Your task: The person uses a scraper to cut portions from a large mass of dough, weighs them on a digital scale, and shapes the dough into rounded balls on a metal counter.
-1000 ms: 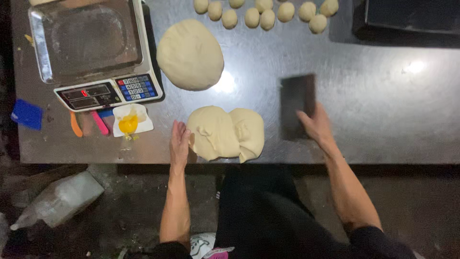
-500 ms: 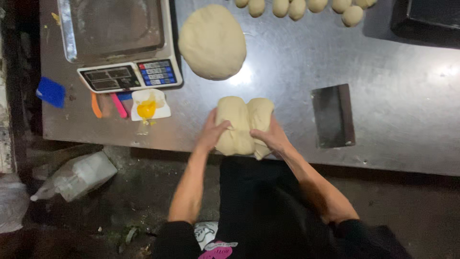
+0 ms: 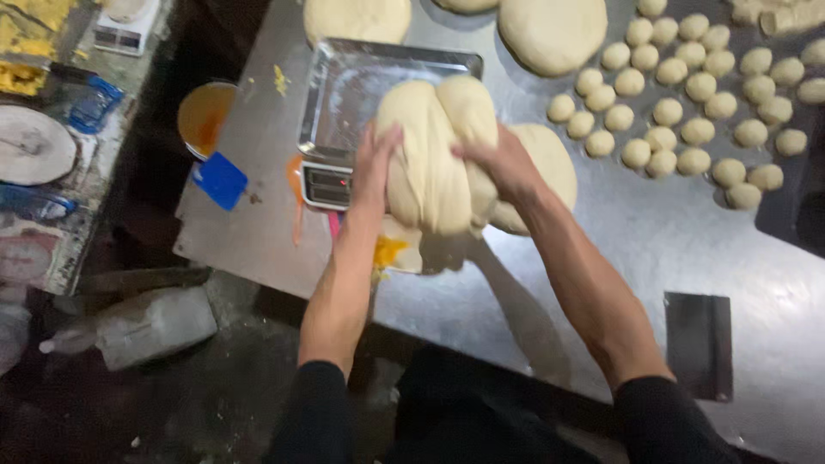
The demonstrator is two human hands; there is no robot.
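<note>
Left hand: the left hand [image 3: 375, 167] is pressed flat, fingers spread, against the left side of the big dough lump [image 3: 438, 155].
Right hand: the right hand [image 3: 503, 163] curls round the lump's right side, fingers wrapped on it.
Dough: held up off the steel table [image 3: 601, 258], hanging in folds in front of the scale tray [image 3: 352, 86].
Edges: the table's near edge runs just below the forearms; the dark scraper [image 3: 700, 344] lies close to that edge, well to the right.
Open room: bare steel between the scraper and the hands; the small dough balls [image 3: 687, 86] crowd the far right.
Hidden: the lump covers part of the tray and the flat dough round [image 3: 550, 163] behind it; the scale's display is mostly blocked by the left wrist.
Cut off: more dough rounds at the top edge.
</note>
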